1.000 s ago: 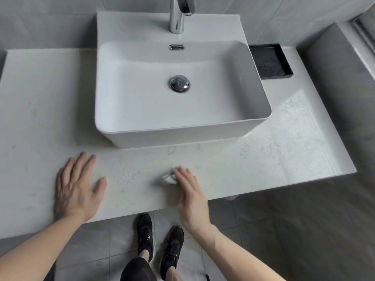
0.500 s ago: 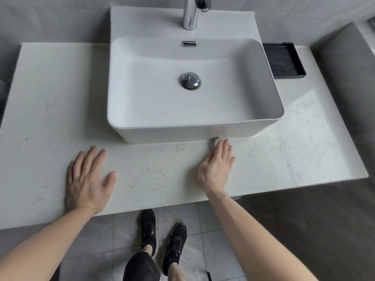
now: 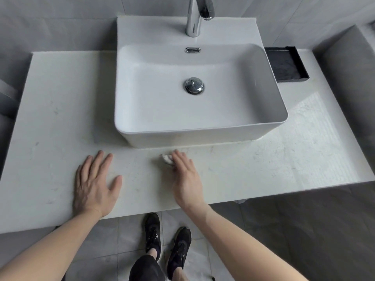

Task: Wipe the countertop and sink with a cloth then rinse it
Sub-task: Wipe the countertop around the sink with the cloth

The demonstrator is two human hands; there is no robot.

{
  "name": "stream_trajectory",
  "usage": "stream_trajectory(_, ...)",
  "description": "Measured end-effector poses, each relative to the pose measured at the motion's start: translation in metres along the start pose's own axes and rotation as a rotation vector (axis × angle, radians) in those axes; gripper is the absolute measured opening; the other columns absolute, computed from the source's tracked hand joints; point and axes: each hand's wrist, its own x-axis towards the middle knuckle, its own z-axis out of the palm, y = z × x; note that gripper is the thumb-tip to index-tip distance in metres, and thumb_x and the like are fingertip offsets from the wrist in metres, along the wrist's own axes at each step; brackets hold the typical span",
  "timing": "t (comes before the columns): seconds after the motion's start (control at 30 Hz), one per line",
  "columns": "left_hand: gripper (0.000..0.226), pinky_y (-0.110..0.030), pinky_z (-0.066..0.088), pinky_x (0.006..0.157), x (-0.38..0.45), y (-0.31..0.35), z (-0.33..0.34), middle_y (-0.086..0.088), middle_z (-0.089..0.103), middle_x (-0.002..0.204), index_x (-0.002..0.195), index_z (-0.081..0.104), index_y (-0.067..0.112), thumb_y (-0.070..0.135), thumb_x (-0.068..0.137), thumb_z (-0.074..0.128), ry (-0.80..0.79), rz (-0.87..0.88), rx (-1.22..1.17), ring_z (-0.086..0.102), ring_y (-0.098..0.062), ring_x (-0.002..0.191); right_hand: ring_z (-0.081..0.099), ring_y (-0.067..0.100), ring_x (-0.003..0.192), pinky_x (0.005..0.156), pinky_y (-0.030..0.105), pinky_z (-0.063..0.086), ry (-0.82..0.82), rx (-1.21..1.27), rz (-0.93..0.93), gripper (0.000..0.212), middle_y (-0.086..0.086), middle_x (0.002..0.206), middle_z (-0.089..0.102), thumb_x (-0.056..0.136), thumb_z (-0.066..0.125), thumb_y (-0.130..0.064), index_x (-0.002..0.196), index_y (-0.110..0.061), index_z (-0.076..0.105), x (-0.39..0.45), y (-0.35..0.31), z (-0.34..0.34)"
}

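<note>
On the countertop [image 3: 263, 159], just in front of the sink [image 3: 203, 134] — right hand [image 3: 187, 182] pressing a small white cloth [image 3: 166, 159] flat under the fingers, only a corner poking out on the left. Left hand [image 3: 94, 184] empty, spread palm-down near the front edge, well apart from the cloth. Black tray [image 3: 288, 64] tucked beside the sink's right side.

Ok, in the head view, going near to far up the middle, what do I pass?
Shoes → right hand → cloth → sink front wall → drain plug → overflow slot → faucet.
</note>
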Motion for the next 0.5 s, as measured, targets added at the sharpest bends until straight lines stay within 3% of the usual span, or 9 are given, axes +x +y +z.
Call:
stream_trajectory(0.1, 0.073, -0.049, 0.015, 0.126, 0.0, 0.0, 0.0, 0.006, 0.021, 0.17, 0.158, 0.033, 0.028, 0.055, 0.091, 0.038, -0.004, -0.001, 0.007, 0.012, -0.024, 0.157, 0.028, 0.015, 0.155, 0.126, 0.033, 0.025, 0.207, 0.038, 0.11, 0.075, -0.003, 0.16, 0.043, 0.082, 0.033, 0.007, 0.151, -0.017, 0.049, 0.001, 0.04, -0.044)
stream_trajectory(0.2, 0.073, -0.049, 0.014, 0.126, 0.0, -0.001, 0.001, 0.006, 0.021, 0.17, 0.158, 0.033, 0.027, 0.054, 0.091, 0.039, -0.005, -0.002, 0.001, 0.012, -0.024, 0.157, 0.031, 0.018, 0.154, 0.125, 0.044, 0.03, 0.382, -0.044, 0.295, 0.056, -0.002, 0.16, 0.044, 0.098, 0.04, 0.005, 0.149, -0.015, 0.051, 0.012, 0.088, -0.083)
stream_trajectory(0.27, 0.073, -0.049, 0.014, 0.126, 0.0, -0.001, 0.001, 0.006, 0.02, 0.17, 0.158, 0.033, 0.028, 0.054, 0.091, 0.04, -0.005, -0.006, 0.001, 0.012, -0.023, 0.157, 0.028, 0.024, 0.154, 0.125, 0.048, 0.026, 0.387, -0.14, 0.356, 0.049, -0.001, 0.162, 0.041, 0.103, 0.042, -0.005, 0.151, -0.015, 0.05, 0.015, 0.111, -0.097)
stream_trajectory(0.37, 0.073, -0.048, 0.013, 0.127, 0.0, -0.001, 0.002, 0.007, 0.019, 0.17, 0.159, 0.031, 0.029, 0.054, 0.091, 0.04, -0.007, -0.008, 0.007, 0.01, -0.023, 0.157, 0.023, 0.031, 0.155, 0.126, 0.052, 0.018, 0.309, -0.329, 0.301, 0.055, 0.001, 0.165, 0.036, 0.101, 0.049, -0.011, 0.154, -0.022, 0.044, 0.01, 0.118, -0.092)
stream_trajectory(0.5, 0.073, -0.049, 0.013, 0.127, 0.001, -0.001, 0.002, 0.006, 0.019, 0.17, 0.159, 0.031, 0.029, 0.054, 0.091, 0.039, -0.013, -0.007, 0.016, 0.011, -0.024, 0.157, 0.012, 0.029, 0.159, 0.128, 0.052, 0.007, 0.223, -0.294, 0.265, 0.06, -0.002, 0.17, 0.023, 0.101, 0.049, -0.016, 0.158, -0.025, 0.036, 0.013, 0.076, -0.048)
